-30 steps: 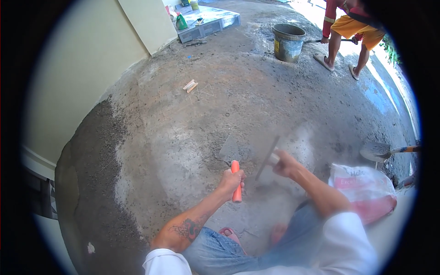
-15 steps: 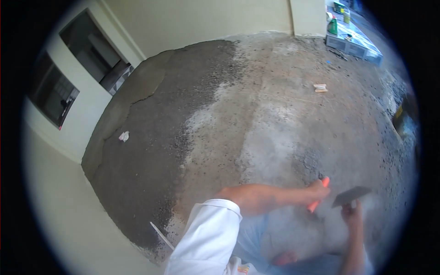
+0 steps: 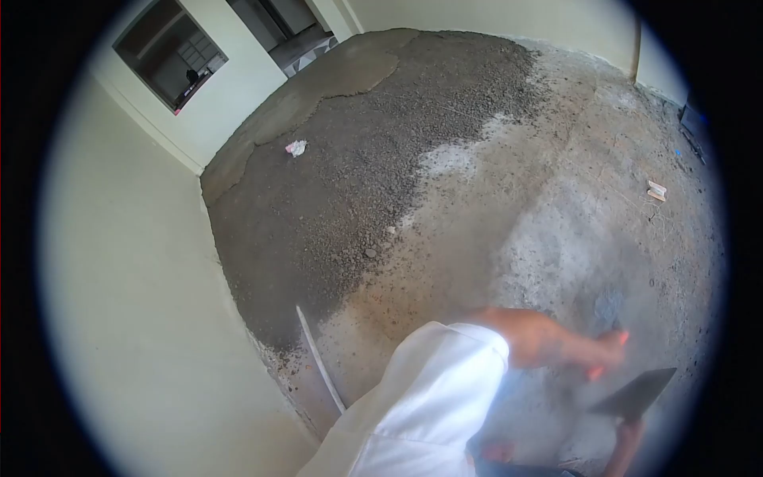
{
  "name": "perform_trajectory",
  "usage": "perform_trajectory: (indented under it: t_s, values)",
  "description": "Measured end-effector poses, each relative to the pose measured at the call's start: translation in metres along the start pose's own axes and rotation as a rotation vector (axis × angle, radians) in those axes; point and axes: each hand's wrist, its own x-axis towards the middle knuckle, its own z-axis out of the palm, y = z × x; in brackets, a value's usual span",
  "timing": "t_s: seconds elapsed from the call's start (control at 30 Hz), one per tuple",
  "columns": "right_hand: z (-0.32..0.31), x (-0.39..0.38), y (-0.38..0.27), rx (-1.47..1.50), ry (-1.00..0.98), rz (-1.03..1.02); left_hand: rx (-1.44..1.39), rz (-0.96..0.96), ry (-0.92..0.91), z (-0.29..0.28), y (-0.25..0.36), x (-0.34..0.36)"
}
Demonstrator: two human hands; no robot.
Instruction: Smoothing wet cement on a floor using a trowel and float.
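Observation:
My left hand [image 3: 602,348], blurred at lower right, is closed on the orange handle [image 3: 594,371] of a pointing trowel, whose blade [image 3: 606,306] is low over the dusty concrete floor [image 3: 540,246]. Below and to its right, my right hand [image 3: 626,427] grips a flat steel trowel [image 3: 640,389]; its fingers are partly hidden by the plate. A long pale strip [image 3: 316,358] lies on the floor beside the white sleeve of my left arm. Darker damp mortar [image 3: 342,183] covers the left part of the floor, with a smoother patch [image 3: 306,87] along its far edge.
A cream wall [image 3: 127,302] runs along the left. Farther back are a window opening [image 3: 167,56] and a doorway [image 3: 278,28]. A crumpled scrap [image 3: 296,148] lies on the dark mortar, a small pale object [image 3: 656,191] on the right. A dark object [image 3: 690,119] stands by the far right wall.
My view has swung left toward the wall and mortar; the bucket, shovel, sack and other person have left it. Both hands, still holding their trowels, now appear farther right in the picture.

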Motion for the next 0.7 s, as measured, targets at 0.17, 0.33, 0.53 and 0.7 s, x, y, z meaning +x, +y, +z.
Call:
perform_trajectory:
  t_s: [0.17, 0.33, 0.53, 0.7]
  values:
    - [0.007, -0.005, -0.011, -0.091, -0.171, -0.042, -0.064, -0.004, -0.022, 0.002, -0.009, 0.011]
    - [0.022, -0.007, -0.018, 0.241, 0.137, 0.068, -0.025, 0.023, -0.023, 0.0, -0.013, 0.009]
    - [0.041, -0.011, -0.023, 0.225, 0.053, 0.163, -0.142, 0.042, 0.045, -0.02, 0.002, -0.028]
    - [0.004, 0.0, -0.018, 0.134, 0.013, 0.093, -0.189, 0.076, 0.005, -0.014, -0.001, -0.019]
